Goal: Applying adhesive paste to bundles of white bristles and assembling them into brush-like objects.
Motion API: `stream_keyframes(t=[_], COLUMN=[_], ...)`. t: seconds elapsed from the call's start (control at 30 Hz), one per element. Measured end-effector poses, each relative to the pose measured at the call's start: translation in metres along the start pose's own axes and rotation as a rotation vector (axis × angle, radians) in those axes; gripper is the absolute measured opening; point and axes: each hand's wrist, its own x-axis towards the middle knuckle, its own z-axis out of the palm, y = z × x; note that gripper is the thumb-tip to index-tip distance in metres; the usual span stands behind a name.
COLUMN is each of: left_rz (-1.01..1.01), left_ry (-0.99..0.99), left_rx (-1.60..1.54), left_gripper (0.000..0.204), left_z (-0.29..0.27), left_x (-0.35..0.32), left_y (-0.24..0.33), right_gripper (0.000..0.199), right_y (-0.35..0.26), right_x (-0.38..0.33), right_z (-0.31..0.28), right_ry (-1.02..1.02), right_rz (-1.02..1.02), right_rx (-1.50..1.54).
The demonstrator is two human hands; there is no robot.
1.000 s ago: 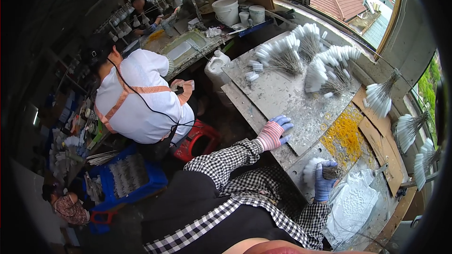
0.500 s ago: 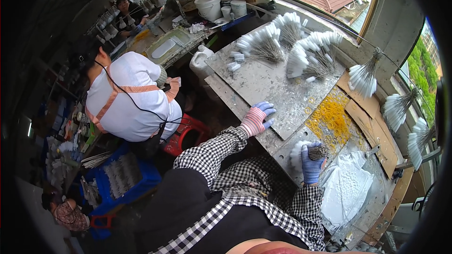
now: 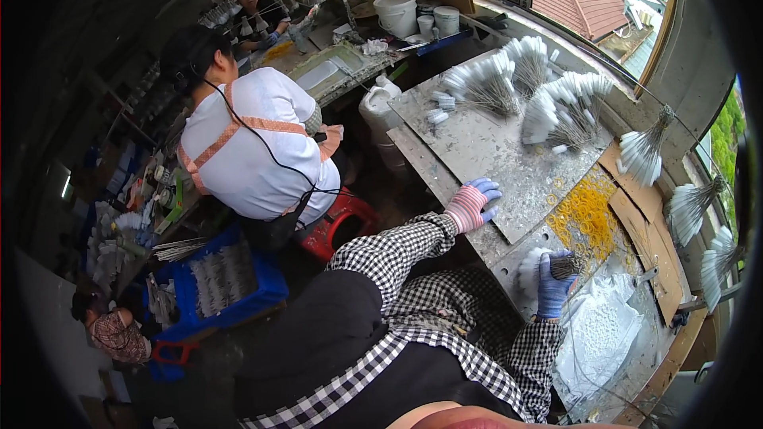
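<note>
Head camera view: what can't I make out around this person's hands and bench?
All in the head view:
Middle of the wire bundle: hidden by the right hand gripping it.
Whatever is under the left hand: covered by the hand itself, at the edge of the board.
What the co-worker in white may be handling: blocked by that person's body.
Number of yellow rings: too small and heaped together.
</note>
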Motion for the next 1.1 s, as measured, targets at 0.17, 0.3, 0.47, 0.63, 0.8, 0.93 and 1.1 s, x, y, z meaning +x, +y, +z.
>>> stream_keyframes(t=[0.17, 0.3, 0.47, 0.63, 0.8, 0.93, 1.1], left_rz=[0.005, -0.015, -0.006, -0.004, -0.022, -0.022, -0.007], left_ry=[0.006, -0.010, -0.033, -0.029, -0.038, -0.038, -0.029], left_rx=[-0.009, -0.020, -0.025, -0.040, -0.023, -0.031, -0.036], left_gripper=[0.041, 0.045, 0.045, 0.045, 0.045, 0.044, 0.043], left_z=[0.000, 0.003, 0.001, 0.000, 0.001, -0.001, -0.003], left_x=[-0.001, -0.009, -0.005, -0.004, -0.004, -0.003, -0.004], left_y=[0.002, -0.001, 0.000, -0.001, 0.001, 0.004, 0.003], right_gripper=[0.044, 0.044, 0.046, 0.045, 0.046, 0.044, 0.019], right_y=[0.013, 0.011, 0.013, 0.023, 0.022, 0.017, -0.025], right_x=[-0.003, -0.008, -0.007, -0.006, -0.005, -0.006, -0.003], right_z=[0.004, 0.000, -0.003, -0.003, -0.006, -0.004, -0.003], right_ry=[0.034, 0.004, 0.001, -0.020, -0.029, 0.003, -0.032], right_rz=[0.009, -0.023, -0.070, -0.060, -0.148, -0.196, -0.142], right_rx=[0.080, 0.032, -0.014, 0.089, -0.033, -0.173, -0.017])
